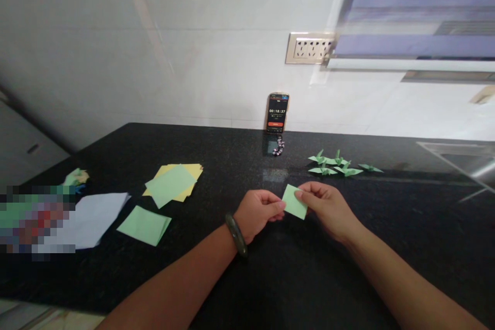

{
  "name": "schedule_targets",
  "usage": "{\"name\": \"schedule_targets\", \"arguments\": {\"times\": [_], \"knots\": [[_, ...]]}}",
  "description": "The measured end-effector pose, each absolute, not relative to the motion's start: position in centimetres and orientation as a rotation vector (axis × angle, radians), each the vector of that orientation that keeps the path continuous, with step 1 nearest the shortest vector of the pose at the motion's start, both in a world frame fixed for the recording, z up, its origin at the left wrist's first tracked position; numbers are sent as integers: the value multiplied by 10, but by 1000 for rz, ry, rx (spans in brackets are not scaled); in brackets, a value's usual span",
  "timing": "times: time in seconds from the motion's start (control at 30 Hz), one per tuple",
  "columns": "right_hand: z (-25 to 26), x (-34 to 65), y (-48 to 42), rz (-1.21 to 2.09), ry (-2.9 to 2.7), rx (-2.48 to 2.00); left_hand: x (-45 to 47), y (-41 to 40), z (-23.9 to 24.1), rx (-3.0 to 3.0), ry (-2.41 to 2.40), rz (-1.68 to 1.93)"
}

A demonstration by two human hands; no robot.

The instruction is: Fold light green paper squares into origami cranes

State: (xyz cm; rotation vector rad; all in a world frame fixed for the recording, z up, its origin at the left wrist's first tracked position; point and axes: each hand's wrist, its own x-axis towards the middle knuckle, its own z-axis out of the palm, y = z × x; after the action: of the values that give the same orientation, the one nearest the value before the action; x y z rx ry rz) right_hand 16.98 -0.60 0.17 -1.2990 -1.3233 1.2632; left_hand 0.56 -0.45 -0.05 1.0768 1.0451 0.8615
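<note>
Angles forearms point(193, 274) inward over black bench point(294, 281), pinching small green paper square point(294, 206) between thumb and fingers of left hand point(258, 212) at its left edge, right hand point(327, 207) at its right.

Pale-green paper square point(294, 203), apparently folded, slightly tilted, pinched at left and right edges.

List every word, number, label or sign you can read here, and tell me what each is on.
"00:18:37": on the screen of the phone leaning against the wall.
Smaller screen text, including the red button: too small to read.
Pixelated patch at the left: nothing readable.
Green paper square: no writing visible.
</note>
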Motion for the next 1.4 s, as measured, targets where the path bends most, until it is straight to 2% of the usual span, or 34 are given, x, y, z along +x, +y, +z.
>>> {"name": "schedule_targets", "arguments": {"times": [0.33,0.6,1.1,1.2,1.4], "knots": [[7,172,-10,1193,-1553,-1325,9,-11,-2,1129,943,642],[12,179,-4,1134,-1372,-1118,2,-1,0,916,979,798],[7,173,-6,1318,-1459,-1009,2,0,-2,909,934,816],[4,175,-5,1177,-1552,-1000,3,-1,0,928,971,818],[0,178,-6,606,-2015,-957,4,-2,2,892,993,815]]}}
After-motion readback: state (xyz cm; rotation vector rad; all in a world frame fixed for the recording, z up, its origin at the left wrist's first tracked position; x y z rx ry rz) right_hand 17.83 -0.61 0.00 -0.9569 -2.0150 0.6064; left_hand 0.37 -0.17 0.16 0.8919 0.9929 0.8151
